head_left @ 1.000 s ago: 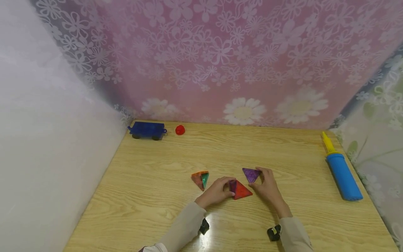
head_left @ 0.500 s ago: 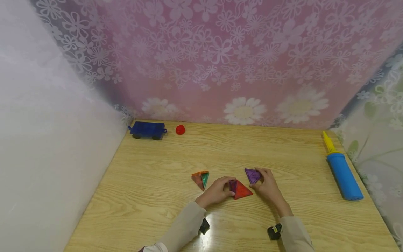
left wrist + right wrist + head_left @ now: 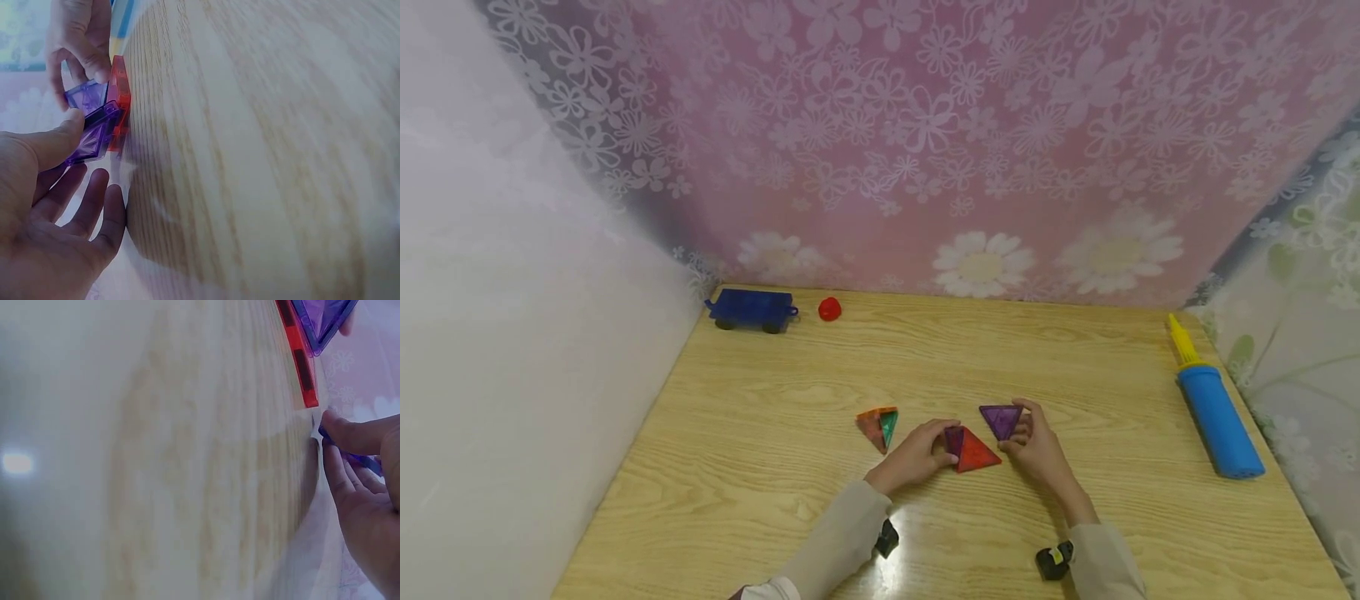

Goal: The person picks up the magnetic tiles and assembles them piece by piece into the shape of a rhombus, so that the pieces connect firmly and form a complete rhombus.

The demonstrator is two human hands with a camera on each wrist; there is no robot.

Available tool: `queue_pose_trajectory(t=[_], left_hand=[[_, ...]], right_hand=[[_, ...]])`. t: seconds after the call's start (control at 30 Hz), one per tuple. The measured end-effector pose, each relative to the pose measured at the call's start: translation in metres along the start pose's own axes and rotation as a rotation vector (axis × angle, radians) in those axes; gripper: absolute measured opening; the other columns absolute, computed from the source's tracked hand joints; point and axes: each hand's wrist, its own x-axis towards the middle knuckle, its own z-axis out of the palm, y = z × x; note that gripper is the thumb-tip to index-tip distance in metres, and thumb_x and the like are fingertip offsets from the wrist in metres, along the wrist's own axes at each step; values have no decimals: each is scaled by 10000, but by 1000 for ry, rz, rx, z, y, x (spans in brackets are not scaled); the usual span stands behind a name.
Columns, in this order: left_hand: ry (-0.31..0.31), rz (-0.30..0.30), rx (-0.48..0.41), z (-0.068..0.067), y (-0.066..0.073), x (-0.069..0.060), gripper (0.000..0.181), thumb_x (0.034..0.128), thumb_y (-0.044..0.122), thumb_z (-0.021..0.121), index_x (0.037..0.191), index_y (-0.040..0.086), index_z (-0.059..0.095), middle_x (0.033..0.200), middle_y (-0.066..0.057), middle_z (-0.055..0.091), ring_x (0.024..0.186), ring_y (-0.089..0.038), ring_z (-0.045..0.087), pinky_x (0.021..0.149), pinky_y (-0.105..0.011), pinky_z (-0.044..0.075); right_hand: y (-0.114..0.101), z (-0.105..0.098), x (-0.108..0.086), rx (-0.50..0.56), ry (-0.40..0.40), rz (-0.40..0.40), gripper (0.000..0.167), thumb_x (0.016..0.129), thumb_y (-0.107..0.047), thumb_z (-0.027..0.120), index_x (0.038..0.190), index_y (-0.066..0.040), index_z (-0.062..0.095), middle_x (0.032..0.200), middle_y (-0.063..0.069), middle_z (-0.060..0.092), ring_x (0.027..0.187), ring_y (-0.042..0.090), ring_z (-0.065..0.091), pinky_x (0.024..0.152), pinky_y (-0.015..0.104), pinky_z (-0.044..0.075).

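Note:
A red triangular tile [image 3: 976, 452] lies flat on the wooden table. Along its left side a purple triangular tile [image 3: 99, 139] stands tilted up, pinched between the thumb and fingers of my left hand [image 3: 913, 458]. To the right, my right hand [image 3: 1039, 450] pinches a second purple triangular tile [image 3: 1001, 420] by its right side. A small gap separates that tile from the red one in the head view. In the right wrist view the red tile's edge [image 3: 300, 359] shows dark strips, and the second purple tile is mostly hidden by the fingers.
Left of the hands stands a small orange and green tile pyramid [image 3: 876, 427]. At the back left are a blue wheeled cart [image 3: 751, 308] and a red knob-like piece [image 3: 830, 309]. A blue pump with a yellow nozzle [image 3: 1221, 423] lies along the right edge.
My right hand has shifted its purple tile slightly, first to the right, then back left and a little nearer to me, changing its tilt. The left hand has hardly moved.

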Motion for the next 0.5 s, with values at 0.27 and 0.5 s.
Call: queue_pose_trajectory(t=[0.27, 0.5], left_hand=[[1, 15, -26, 1, -2, 0, 510, 926, 160, 614, 1402, 92, 444, 1265, -60, 555, 1009, -85, 516, 894, -232, 437], [1, 24, -41, 1, -1, 0, 494, 925, 134, 611, 1391, 91, 454, 1275, -63, 550, 1009, -98, 521, 902, -242, 434]], right_hand=[[-10, 3, -14, 60, -30, 11, 717, 783, 183, 631, 1385, 20, 278, 965, 187, 543, 722, 63, 486, 634, 198, 458], [-9, 7, -17, -38, -41, -39, 700, 750, 227, 622, 1351, 11, 335, 1006, 216, 582, 802, 161, 588, 673, 226, 507]])
